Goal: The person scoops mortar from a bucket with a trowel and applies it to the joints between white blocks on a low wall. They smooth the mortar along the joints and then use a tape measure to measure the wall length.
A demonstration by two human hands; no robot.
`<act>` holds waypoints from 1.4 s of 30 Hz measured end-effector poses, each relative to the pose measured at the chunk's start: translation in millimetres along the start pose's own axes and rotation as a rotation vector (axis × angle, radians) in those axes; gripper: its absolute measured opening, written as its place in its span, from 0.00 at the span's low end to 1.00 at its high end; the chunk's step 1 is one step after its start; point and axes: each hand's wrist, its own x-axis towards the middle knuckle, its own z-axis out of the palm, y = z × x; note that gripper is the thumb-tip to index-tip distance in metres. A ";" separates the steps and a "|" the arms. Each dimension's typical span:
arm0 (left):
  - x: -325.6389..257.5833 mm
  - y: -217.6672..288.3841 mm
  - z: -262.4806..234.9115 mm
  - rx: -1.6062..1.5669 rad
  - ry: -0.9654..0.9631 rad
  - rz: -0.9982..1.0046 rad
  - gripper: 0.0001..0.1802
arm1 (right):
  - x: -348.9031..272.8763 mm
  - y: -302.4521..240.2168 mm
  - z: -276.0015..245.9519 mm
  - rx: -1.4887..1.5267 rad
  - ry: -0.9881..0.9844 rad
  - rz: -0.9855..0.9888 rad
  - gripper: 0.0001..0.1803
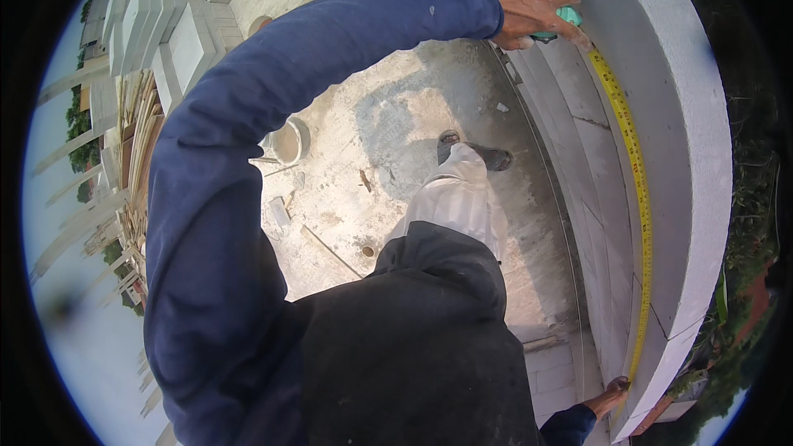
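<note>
My left hand (524, 4), at the end of a blue sleeve, grips a teal tape measure case (570, 21) against the inner face of a white block wall (686, 116) at the top right. The yellow tape (638, 190) runs from the case down along the wall's upper edge. At the lower right my right hand (610, 396) holds the tape's far end against the wall. Both hands touch the wall.
A stained concrete floor (388, 116) lies below, with my shoe (487, 155) close to the wall's foot. A round bucket (287, 142) stands to the left, and stacked white blocks (186, 33) and timber boards (136, 132) lie at the far left. Greenery shows beyond the wall.
</note>
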 end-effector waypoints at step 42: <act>33.5 -17.1 -32.2 -0.230 -0.356 -0.058 0.39 | 16.7 14.0 26.1 0.227 0.012 0.016 0.08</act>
